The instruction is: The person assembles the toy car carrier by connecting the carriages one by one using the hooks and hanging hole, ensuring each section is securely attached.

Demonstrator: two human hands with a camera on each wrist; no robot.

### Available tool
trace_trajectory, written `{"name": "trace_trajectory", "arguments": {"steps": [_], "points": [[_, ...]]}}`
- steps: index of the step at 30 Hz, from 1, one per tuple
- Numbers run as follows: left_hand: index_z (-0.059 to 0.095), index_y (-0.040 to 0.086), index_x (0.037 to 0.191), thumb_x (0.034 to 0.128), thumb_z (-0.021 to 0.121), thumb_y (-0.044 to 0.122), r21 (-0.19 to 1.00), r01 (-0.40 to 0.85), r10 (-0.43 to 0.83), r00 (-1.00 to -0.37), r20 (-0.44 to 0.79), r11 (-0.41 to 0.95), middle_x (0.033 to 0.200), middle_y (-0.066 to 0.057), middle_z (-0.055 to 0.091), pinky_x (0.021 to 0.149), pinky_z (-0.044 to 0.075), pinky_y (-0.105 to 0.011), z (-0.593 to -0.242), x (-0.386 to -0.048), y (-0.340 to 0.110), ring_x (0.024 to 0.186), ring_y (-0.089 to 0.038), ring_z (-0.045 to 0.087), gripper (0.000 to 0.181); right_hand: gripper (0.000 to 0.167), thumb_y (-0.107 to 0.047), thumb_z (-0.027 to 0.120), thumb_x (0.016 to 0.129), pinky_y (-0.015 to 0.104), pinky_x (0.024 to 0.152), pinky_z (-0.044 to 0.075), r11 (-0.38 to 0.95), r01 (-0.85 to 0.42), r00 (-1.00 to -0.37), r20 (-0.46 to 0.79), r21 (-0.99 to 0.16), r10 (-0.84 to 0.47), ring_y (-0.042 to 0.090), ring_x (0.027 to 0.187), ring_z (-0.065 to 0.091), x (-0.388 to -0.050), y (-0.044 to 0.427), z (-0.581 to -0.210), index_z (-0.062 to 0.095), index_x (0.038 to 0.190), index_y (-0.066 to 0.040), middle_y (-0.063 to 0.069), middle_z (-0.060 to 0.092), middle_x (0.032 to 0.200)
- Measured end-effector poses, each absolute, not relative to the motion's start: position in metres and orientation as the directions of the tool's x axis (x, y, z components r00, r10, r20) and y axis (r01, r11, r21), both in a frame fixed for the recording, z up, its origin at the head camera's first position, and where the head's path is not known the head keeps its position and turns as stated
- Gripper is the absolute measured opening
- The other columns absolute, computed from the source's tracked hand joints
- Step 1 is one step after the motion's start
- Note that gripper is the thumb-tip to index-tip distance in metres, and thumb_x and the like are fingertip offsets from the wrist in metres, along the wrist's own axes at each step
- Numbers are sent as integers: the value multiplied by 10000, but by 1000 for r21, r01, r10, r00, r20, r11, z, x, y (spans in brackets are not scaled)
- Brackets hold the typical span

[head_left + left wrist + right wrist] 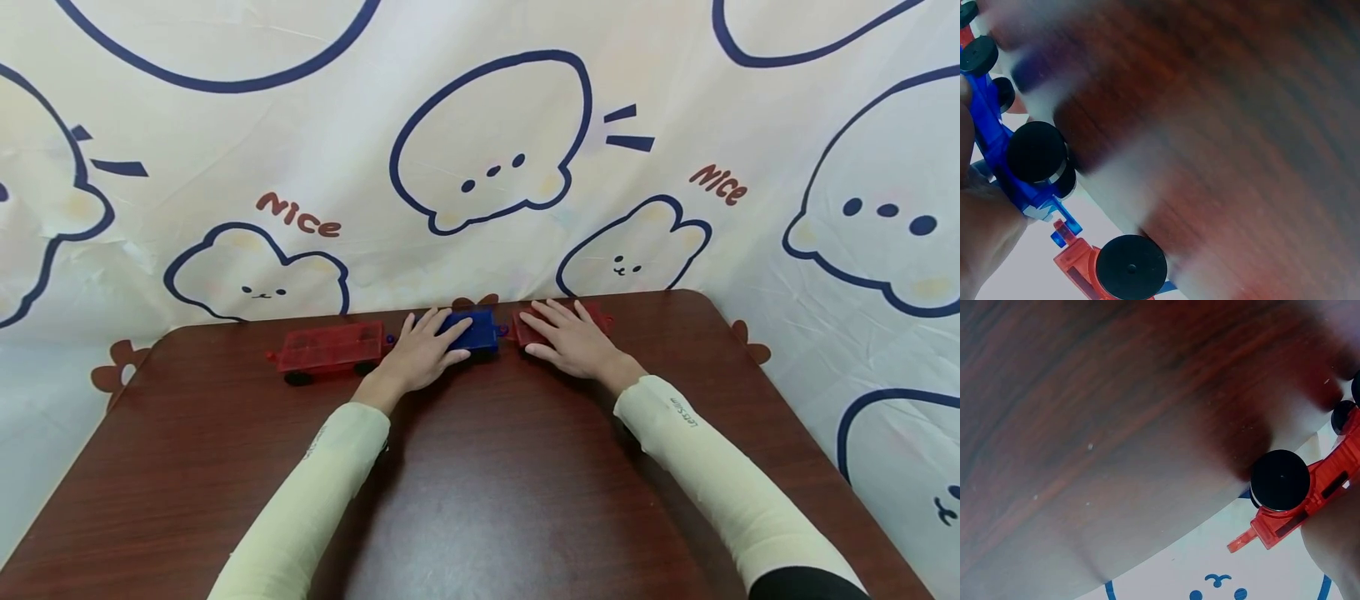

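Observation:
Three toy train cars stand in a row along the table's far edge, joined by small couplings. My left hand (420, 354) rests on the middle, blue car (480, 332), its fingers spread over the top. On the right-hand red car (597, 317) lies my right hand (576, 343), fingers spread and extended, covering much of it. Left of my left hand stands the other red car (330, 346), untouched. The left wrist view shows the blue car (988, 119) hooked to a red car (1075, 259). Black wheels carry the red car (1341, 465) in the right wrist view.
The dark brown wooden table (517, 483) spreads out in front of the cars. Right behind its far edge hangs a white cloth (480, 258) with blue cartoon outlines, which also runs along both sides.

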State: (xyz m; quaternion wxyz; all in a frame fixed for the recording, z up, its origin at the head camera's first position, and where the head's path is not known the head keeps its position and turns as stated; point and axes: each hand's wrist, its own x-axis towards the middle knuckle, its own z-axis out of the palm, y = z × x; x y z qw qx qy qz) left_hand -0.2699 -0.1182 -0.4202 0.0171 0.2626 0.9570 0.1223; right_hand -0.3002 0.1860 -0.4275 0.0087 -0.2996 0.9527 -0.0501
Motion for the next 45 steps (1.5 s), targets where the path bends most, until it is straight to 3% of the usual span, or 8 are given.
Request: {"name": "trace_trajectory", "arguments": {"steps": [23, 35, 45], "points": [[314, 226, 1611, 1067, 436, 492, 194, 489, 496, -868, 16, 850, 1645, -195, 245, 1200, 37, -630, -420, -268, -122, 1530, -394, 147, 618, 681, -558, 454, 1036, 622, 1204, 28, 819, -563, -824, 3, -110, -566, 307, 1545, 132, -301, 180, -430, 301, 1616, -237, 78, 231, 1673], [295, 243, 1616, 1071, 411, 502, 172, 505, 509, -860, 24, 846, 1653, -186, 229, 1201, 39, -628, -425, -269, -116, 1531, -387, 147, 614, 659, -551, 445, 1038, 617, 1204, -2, 834, -508, -850, -36, -214, -526, 303, 1547, 131, -299, 185, -422, 342, 1602, -228, 74, 247, 1668], [296, 243, 1616, 1068, 424, 499, 156, 502, 506, -863, 18, 851, 1651, -186, 231, 1203, 33, -625, -424, -271, -116, 1532, -386, 143, 618, 654, -536, 455, 1040, 616, 1202, -16, 831, -507, -849, -36, -230, -528, 317, 1546, 127, -299, 184, -418, 340, 1603, -223, 83, 239, 1670]]}}
